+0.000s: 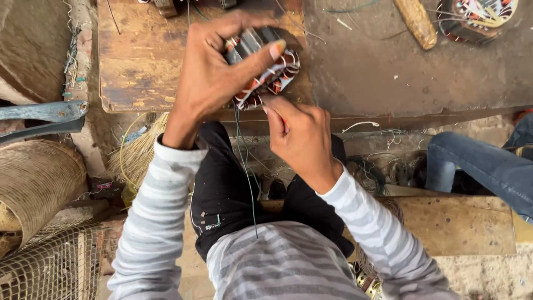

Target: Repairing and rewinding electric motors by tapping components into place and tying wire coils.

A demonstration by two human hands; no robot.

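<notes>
My left hand [214, 66] grips a motor stator [265, 66], a dark metal ring wound with copper-red coils and white tape, at the near edge of a worn wooden board [139, 61]. My right hand [300, 136] is just below the stator, with its fingers pinched on something thin and red at the coil's lower edge. A thin green wire [248, 183] hangs from the stator down over my lap. Both my sleeves are grey and white striped.
A second wound stator [477, 16] and a wooden handle [416, 22] lie on the grey bench top at the far right. Another person's jeans-clad leg [483, 166] is at the right. Woven baskets [33, 178], a blue metal bar [44, 114] and wire scraps sit at the left.
</notes>
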